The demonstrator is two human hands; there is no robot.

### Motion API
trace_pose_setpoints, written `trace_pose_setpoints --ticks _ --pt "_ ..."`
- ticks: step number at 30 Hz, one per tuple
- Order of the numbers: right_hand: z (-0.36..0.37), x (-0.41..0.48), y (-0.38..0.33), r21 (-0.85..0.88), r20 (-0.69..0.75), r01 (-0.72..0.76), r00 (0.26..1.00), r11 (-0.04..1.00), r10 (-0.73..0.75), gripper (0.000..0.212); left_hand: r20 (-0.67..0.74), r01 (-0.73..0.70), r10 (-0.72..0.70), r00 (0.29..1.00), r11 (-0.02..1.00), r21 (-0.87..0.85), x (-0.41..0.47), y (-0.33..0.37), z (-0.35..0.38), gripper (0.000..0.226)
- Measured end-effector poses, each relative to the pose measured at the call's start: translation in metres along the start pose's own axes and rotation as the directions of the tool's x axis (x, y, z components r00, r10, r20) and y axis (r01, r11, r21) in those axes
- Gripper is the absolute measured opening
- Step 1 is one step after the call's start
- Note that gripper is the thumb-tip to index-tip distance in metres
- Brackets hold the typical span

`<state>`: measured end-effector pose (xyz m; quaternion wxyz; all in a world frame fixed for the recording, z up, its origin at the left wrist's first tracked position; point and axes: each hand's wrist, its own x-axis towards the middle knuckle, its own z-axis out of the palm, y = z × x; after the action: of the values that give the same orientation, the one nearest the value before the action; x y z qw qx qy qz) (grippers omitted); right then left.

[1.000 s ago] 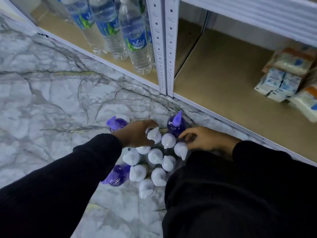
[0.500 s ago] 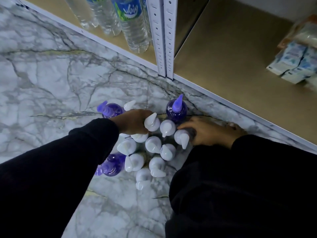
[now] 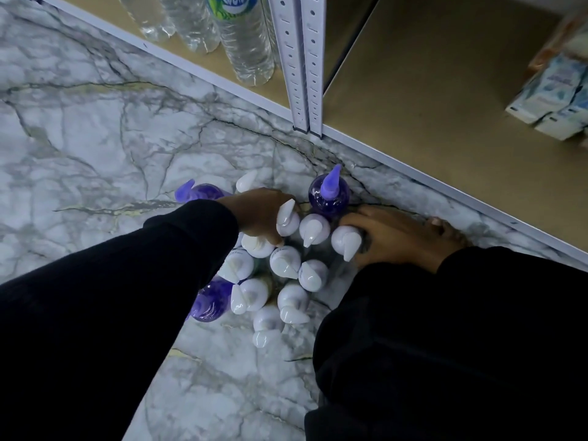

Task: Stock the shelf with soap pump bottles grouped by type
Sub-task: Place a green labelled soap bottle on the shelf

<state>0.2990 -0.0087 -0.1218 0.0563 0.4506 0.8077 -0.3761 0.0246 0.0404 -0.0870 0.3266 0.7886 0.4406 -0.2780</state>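
Your left hand (image 3: 259,214) is curled around the neck of a white-pump bottle (image 3: 287,218) at the far edge of the cluster of soap pump bottles (image 3: 283,265) standing on the marble floor (image 3: 95,148). Your right hand (image 3: 397,240) wraps another white-pump bottle (image 3: 347,241) at the cluster's right side, just beside a purple bottle (image 3: 329,194). The brown shelf (image 3: 429,106) lies just beyond them.

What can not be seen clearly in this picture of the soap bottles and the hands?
- Head view: left hand fingers go down among the white pump bottles; their grip is hidden.
- Right hand: its fingers are behind a white pump, so contact is unclear.
- One purple bottle is partly covered by the left sleeve.
- Water bottles are cut off by the top edge.
- Bottle label text is too small to read.
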Motion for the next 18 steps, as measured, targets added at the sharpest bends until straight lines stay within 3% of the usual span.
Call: trace_pose_setpoints --ticks 5,13,18 --pt "0.0 -0.004 0.011 0.037 -0.022 -0.045 0.999 0.998 0.046 0.047 -0.076 -0.027 0.032 0.997 0.998 0.057 0.01 0.002 0.006 0.046" --pt "-0.027 -0.019 -0.007 0.076 -0.093 -0.064 0.993 0.995 0.071 0.042 -0.174 0.05 -0.047 0.984 0.999 0.018 -0.007 0.015 0.003 0.03" --pt "-0.068 -0.041 -0.025 0.081 -0.18 -0.052 0.981 0.995 0.066 0.055 -0.265 0.049 -0.062 0.962 0.997 -0.055 -0.045 0.026 -0.021 0.039"
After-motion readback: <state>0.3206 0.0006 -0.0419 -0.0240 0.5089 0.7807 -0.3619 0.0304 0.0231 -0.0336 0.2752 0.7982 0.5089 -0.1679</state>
